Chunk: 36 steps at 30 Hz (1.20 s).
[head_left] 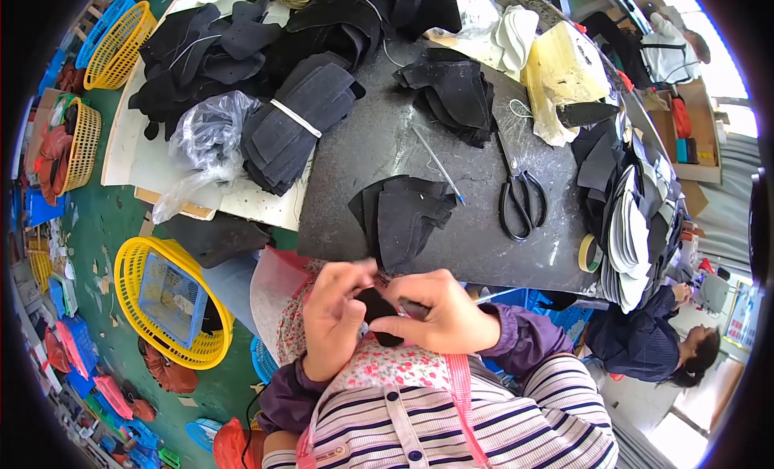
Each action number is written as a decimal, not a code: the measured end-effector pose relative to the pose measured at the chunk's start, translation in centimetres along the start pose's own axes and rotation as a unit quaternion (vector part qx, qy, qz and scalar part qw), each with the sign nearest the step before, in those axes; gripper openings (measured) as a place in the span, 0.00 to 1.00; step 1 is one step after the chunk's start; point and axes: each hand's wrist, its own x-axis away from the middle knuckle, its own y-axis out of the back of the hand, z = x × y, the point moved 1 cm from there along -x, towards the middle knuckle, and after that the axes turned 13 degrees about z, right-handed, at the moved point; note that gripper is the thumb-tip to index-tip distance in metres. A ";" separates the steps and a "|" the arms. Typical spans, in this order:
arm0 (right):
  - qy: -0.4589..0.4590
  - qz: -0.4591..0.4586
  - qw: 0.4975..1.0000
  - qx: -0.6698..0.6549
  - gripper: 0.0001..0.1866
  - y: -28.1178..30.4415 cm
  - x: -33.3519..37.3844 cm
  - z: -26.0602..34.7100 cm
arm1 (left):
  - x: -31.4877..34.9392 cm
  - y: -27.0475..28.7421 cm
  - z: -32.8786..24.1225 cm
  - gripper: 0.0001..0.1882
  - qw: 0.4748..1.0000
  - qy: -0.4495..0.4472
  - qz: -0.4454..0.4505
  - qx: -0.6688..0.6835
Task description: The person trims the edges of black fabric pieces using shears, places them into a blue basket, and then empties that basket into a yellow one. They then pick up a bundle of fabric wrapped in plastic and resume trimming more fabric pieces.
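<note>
In front of my lap, my right hand [439, 312] is closed on a small black cut piece of material [377, 314], its thumb below and its fingers above. My left hand [332, 312] is at the piece's left edge with curled fingers. Its fingertips are smeared by motion, so whether it grips the piece is unclear. Just beyond my hands, a small stack of black cut pieces [407, 223] lies on the dark work board [339, 211]. A pen [438, 164] lies behind that stack, and black-handled scissors [522, 199] rest to its right.
A tied black bundle [294, 122], a clear plastic bag [214, 130] and black piles fill the back left. A yellow foam block [567, 62], a tape roll [589, 253] and white pieces [626, 243] stand right. A yellow basket [129, 263] sits on the floor; a co-worker [645, 340] is at right.
</note>
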 end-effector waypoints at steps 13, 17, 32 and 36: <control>0.030 -0.192 0.794 -0.576 0.09 4.2 2.4 0.0 | 1.3 2.3 1.1 0.11 0.962 0.047 0.229 -0.143; -0.086 -0.257 0.803 -0.530 0.12 4.3 -1.0 -1.2 | 0.4 0.9 1.4 0.08 0.959 0.140 0.215 -0.124; -0.136 -0.115 0.982 0.067 0.13 1.4 1.9 -2.8 | 0.1 -0.2 2.1 0.10 0.970 0.183 -0.040 0.156; -0.071 -0.162 0.866 0.469 0.14 1.0 1.1 -1.6 | 0.1 -0.4 2.1 0.10 0.972 0.170 -0.047 0.152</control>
